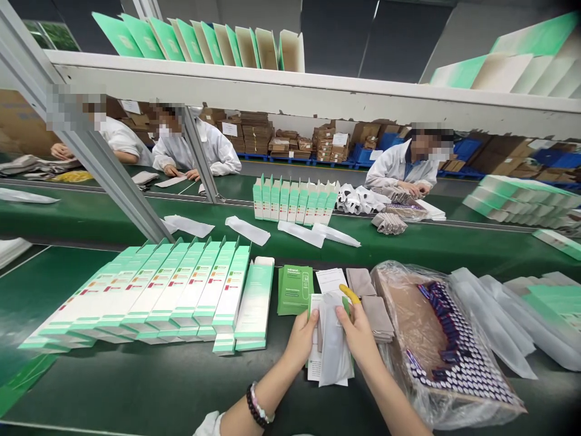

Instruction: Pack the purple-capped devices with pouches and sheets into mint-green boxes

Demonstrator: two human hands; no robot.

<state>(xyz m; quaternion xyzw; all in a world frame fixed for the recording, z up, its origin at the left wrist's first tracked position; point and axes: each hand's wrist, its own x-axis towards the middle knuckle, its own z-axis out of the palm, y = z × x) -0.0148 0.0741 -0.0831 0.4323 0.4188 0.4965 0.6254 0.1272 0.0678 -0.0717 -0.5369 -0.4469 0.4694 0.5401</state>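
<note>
- Frosted white plastic sleeve (334, 351): near, right of centre, directly between both hands, on top of a printed white paper leaflet (314, 369); both stick out past the fingers toward the near side.
- Sleeve's long axis runs near to far, roughly in line with the wearer's view, far end leaning very slightly left; can't tell which end opens.
- Left hand (297, 336) grips the bundle's left edge, thumb on the leaflet; right hand (361, 333) pinches the right edge, thumb on the sleeve. Neither hand nearer, both touching. Yellow finger cover (348, 294) on the right hand.
- Can't tell if the bundle touches the green bench (149, 390).
- Just beyond, left: stack of green printed booklets (294, 293). Right: folded grey fabric pouches (377, 315).
- Further right: plastic-lined cardboard box (411, 321) of small purple cylinders (474, 360), then loose frosted sleeves (492, 321).
- Left: rows of green-and-white cartons (175, 284).
- Far side: three co-workers in white coats.
</note>
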